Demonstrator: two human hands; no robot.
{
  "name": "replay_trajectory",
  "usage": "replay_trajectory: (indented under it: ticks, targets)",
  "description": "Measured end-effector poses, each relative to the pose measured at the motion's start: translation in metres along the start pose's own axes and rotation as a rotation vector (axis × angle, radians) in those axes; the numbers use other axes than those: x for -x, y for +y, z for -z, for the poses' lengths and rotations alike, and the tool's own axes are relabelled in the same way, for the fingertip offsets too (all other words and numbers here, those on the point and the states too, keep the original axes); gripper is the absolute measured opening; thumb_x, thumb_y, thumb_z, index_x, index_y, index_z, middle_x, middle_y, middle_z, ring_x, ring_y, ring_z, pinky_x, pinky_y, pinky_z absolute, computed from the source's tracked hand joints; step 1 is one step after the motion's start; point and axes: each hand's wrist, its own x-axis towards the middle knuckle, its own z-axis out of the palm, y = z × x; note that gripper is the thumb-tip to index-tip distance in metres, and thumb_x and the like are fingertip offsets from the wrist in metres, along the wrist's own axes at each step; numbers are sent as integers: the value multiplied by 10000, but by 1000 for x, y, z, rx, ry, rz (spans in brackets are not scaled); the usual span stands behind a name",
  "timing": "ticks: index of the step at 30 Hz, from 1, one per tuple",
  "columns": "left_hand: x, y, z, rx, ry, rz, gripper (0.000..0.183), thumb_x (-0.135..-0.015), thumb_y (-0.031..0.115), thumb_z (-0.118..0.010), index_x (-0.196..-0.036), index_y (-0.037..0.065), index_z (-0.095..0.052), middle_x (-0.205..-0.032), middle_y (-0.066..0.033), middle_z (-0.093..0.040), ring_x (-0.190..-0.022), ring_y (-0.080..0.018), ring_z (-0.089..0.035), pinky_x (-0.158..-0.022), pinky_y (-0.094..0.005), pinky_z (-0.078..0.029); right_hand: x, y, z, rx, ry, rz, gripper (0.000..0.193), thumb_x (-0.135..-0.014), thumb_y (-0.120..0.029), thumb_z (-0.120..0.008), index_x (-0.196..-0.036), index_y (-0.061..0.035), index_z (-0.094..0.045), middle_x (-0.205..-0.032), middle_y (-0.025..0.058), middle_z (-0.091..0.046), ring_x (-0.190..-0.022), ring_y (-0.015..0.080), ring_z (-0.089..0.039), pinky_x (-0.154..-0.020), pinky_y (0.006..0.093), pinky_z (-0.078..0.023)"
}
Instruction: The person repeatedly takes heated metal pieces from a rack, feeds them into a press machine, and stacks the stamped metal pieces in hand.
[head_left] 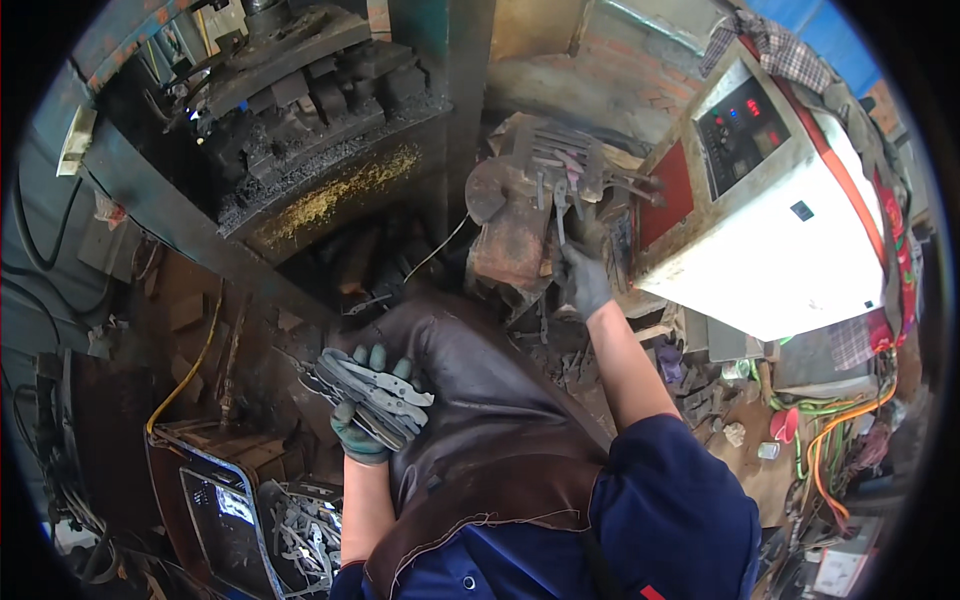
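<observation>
My left hand (365,430), in a grey-green glove, is closed round a bunch of flat grey metal plier halves (375,390) in front of my brown apron. My right hand (585,280), in a dark grey glove, reaches forward with its fingers closed on a slim grey metal tool (562,222). The tool's upper end lies against a rusty block (510,250). On that block's slotted top sits a row of metal pieces (555,158), a few of them pinkish. Exactly what kind of tool it is, I cannot make out.
A dark press (340,130) with a grit-covered bed stands at front left. To the right is a white control cabinet (790,230) with a lit panel. A blue-rimmed crate (255,510) of metal pieces is at lower left. Orange and green hoses (825,440) lie at right.
</observation>
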Motion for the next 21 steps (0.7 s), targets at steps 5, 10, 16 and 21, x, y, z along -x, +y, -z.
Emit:
replay_trajectory:
  ticks: [5,10,16,21]
  targets:
    - [-1,0,0,-1,29,6,816,-787,299,-760,-1496,160,-380,-1511,-54,-447,-1389,-388,-406,-1184,-580,-236,-39,-18,-18,-143,120,-13,210,-968,-268,-632,-923,-63,-644,-724,2,-602,-575,100,-536,-520,235,-450]
    - [5,6,0,-26,31,-38,822,-796,330,-748,-1506,166,-368,-1543,-58,-405,-1409,-379,-380,-1184,-572,-236,-21,-17,-71,24,149,-2,215,-961,-312,-652,-891,-110,-640,-633,-9,-557,-514,94,-498,-464,229,-373]
    - [2,4,5,38,40,16,839,-753,297,-757,-1496,168,-390,-1542,-64,-409,-1403,-390,-384,-1177,-562,-252,-6,-56,-257,201,-487,150,329,-1000,-327,-567,-947,-8,-625,-647,35,-565,-467,122,-481,-421,265,-331]
    - [2,4,4,142,60,12,833,-739,218,-749,-1487,133,-394,-1525,-102,-422,-1411,-418,-357,-1176,-565,-259,-20,-77,-375,56,-545,-104,273,-991,-290,-578,-911,-36,-636,-692,20,-586,-526,121,-514,-458,227,-369]
